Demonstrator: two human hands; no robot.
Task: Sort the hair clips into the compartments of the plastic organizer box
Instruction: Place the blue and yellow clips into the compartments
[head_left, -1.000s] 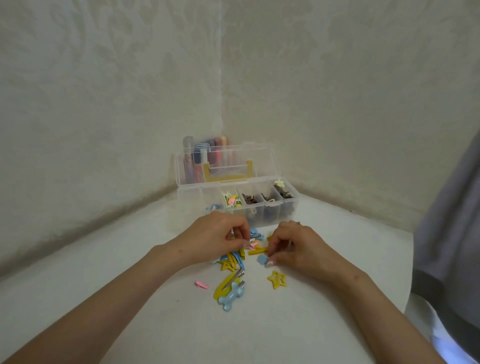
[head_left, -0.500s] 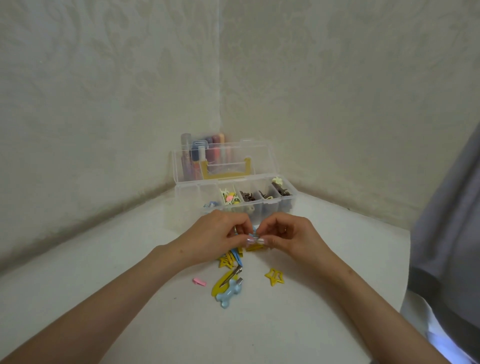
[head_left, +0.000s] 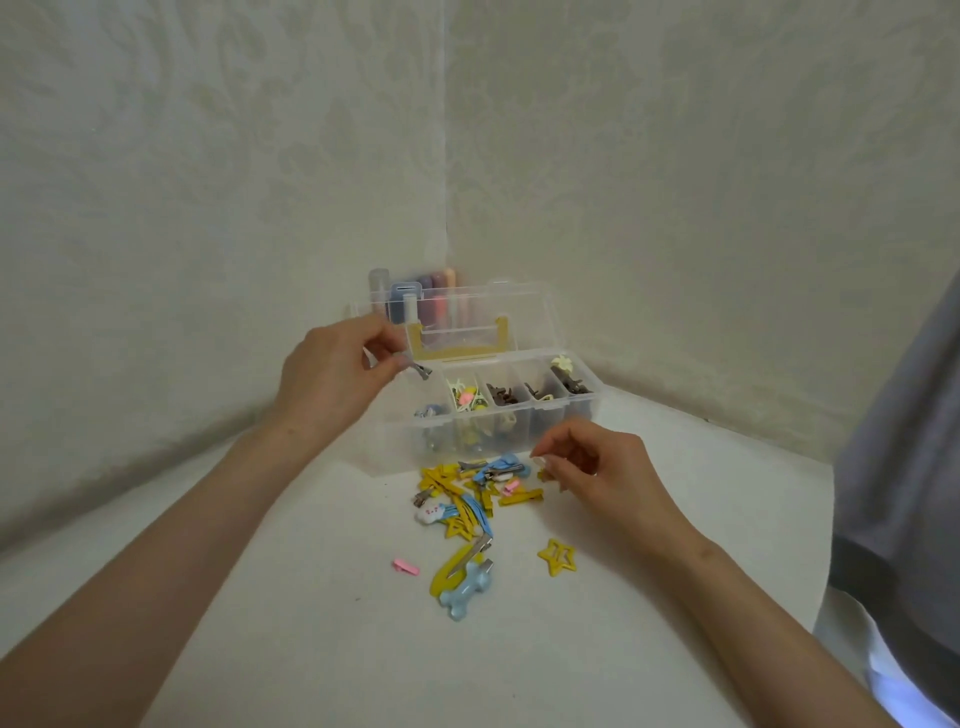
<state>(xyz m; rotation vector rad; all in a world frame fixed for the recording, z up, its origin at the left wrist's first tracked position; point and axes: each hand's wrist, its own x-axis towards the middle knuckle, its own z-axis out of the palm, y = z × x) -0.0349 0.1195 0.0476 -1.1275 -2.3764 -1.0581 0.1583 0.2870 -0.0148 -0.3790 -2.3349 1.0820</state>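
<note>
Now: clip over box, L end.
L hand (head_left: 332, 379) pinches metal clip (head_left: 417, 367) above box (head_left: 498, 410); R hand (head_left: 597, 467) loosely curled, empty, near pile (head_left: 467, 499). Risk: slips into wrong compartment w/ loose pinch.

Pale patterned walls (head_left: 208, 182) meet in corner behind white table (head_left: 311, 649). Coloured tubes (head_left: 415, 299) stand upright in that corner, seen partly through clear plastic. Grey cloth (head_left: 904, 467) hangs at right edge, white patch below it.
</note>
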